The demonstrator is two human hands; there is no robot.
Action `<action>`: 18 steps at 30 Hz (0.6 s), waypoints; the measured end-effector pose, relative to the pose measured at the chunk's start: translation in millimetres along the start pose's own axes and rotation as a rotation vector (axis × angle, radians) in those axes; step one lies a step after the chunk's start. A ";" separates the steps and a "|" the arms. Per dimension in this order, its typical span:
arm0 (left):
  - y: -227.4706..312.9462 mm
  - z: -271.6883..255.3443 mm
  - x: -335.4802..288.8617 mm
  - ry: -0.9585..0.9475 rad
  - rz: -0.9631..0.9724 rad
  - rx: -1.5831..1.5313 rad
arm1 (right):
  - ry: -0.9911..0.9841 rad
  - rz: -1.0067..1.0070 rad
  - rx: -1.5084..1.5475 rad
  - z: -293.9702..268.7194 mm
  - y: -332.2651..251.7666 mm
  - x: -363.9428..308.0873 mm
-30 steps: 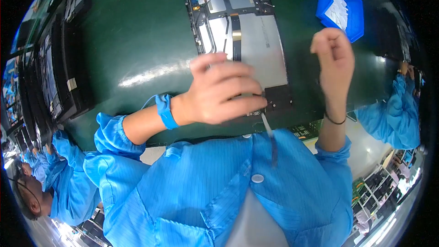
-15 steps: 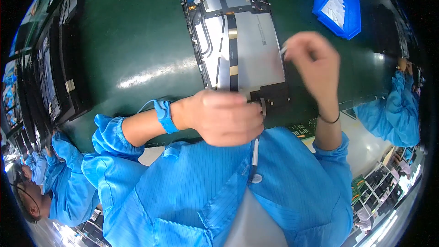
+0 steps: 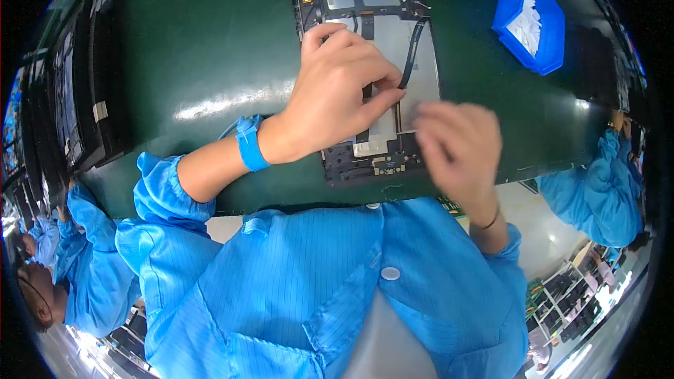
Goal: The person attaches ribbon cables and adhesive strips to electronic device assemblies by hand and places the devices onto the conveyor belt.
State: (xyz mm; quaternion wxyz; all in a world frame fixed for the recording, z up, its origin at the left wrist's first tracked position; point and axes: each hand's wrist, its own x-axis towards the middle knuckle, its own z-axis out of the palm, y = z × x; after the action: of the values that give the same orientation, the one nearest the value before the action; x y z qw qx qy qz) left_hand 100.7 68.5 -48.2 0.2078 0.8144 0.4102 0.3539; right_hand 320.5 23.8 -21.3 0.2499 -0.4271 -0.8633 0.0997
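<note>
An opened tablet-like device [image 3: 427,98] lies on the green work surface, its silver inner panel and black ends exposed. My left hand [image 3: 337,95] reaches over its middle, thumb and forefinger pinching a narrow black ribbon cable [image 3: 413,52]. From that pinch the cable runs up towards the device's far right corner. My right hand [image 3: 460,147], smeared by motion, hovers at the device's near right side with its fingers curled; whether anything is in them does not show. Part of the silver panel is hidden under my left hand.
A blue bin [image 3: 544,17] with white pieces in it stands at the far right. Dark flat panels [image 3: 77,98] are stacked along the left. Co-workers in blue sit on both sides, one sleeve [image 3: 593,189] at the right. A blue band [image 3: 251,144] circles my left wrist.
My left hand has moved from the near edge up over the device; the ribbon cable now shows along its right half. My right hand has come down and left. The view has shifted slightly.
</note>
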 end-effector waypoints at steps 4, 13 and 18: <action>0.5 2.3 1.7 0.007 -0.007 -0.011 | 0.072 0.041 0.019 20.4 -18.4 -21.5; 1.4 1.2 3.1 -0.007 -0.018 -0.009 | 0.090 0.047 0.025 20.4 -17.5 -20.7; 0.8 1.9 2.5 -0.004 -0.020 -0.024 | 0.089 0.047 0.020 21.4 -18.4 -21.0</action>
State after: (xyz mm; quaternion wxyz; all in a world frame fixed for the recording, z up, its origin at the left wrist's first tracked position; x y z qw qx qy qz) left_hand 103.5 70.0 -47.9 0.2220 0.8084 0.4137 0.3551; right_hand 307.5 -3.2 -39.8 0.2898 -0.4489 -0.8399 0.0952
